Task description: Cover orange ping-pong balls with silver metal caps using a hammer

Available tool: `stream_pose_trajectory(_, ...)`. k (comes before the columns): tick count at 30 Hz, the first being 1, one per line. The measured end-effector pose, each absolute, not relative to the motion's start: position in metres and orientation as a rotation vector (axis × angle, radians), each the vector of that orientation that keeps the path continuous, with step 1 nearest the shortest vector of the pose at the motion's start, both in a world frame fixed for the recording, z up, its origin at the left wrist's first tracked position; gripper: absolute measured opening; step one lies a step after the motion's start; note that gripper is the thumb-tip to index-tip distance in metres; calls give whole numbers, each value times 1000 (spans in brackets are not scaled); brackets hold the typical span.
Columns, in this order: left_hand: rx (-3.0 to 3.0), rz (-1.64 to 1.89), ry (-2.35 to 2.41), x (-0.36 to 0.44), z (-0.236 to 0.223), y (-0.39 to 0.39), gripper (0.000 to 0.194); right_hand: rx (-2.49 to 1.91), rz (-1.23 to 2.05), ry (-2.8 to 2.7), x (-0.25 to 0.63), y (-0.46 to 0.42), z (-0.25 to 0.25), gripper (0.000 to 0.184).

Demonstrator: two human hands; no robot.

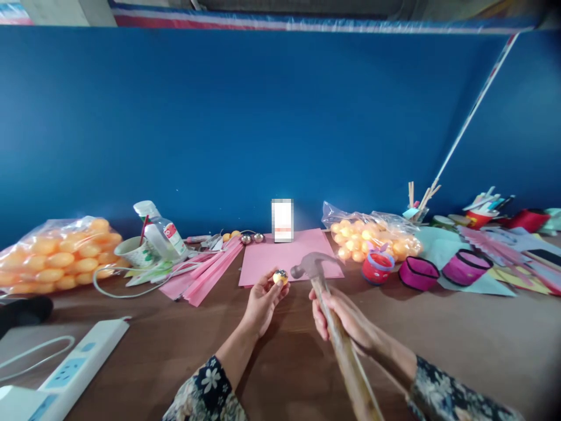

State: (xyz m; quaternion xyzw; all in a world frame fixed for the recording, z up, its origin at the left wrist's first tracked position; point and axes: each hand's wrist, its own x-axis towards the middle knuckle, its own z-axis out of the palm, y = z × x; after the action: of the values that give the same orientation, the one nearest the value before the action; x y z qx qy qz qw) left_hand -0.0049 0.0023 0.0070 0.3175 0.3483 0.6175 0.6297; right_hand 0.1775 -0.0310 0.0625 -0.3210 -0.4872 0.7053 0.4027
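The left hand (263,302) pinches a small ball (280,278), maybe so its shiny top shows. At the ball's four o'clock, the right hand (349,318) grips a hammer (340,342) near its head, perhaps to steer it easily.

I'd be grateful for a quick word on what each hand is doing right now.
Left hand: closed, holding a small shiny ball in its fingertips.
Right hand: closed, holding a hammer by its handle.
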Motion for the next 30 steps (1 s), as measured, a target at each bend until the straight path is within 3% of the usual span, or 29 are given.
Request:
stream_pose_trajectory(6,717,1393,807,-6,7,4,45,-657,1557,-1360,181,4,161,23)
stream_pose_trajectory(10,691,1407,789,-7,8,4,46,-626,1449,-1325,196,1,185,25)
stream_pose_trajectory(15,673,1389,750,-5,14,1,47,-1007,1648,-1407,210,-46,150,34)
stream_pose_trajectory(19,689,1333,707,-3,18,-3,48,-1213,1583,-1419,194,-68,100,39)
stream_pose_trajectory(23,717,1326,702,-3,14,-4,48,-1227,1550,-1467,179,-61,71,37)
stream_pose_trajectory(30,721,1340,750,-3,10,0,43,-1083,1569,-1351,176,-55,72,36)
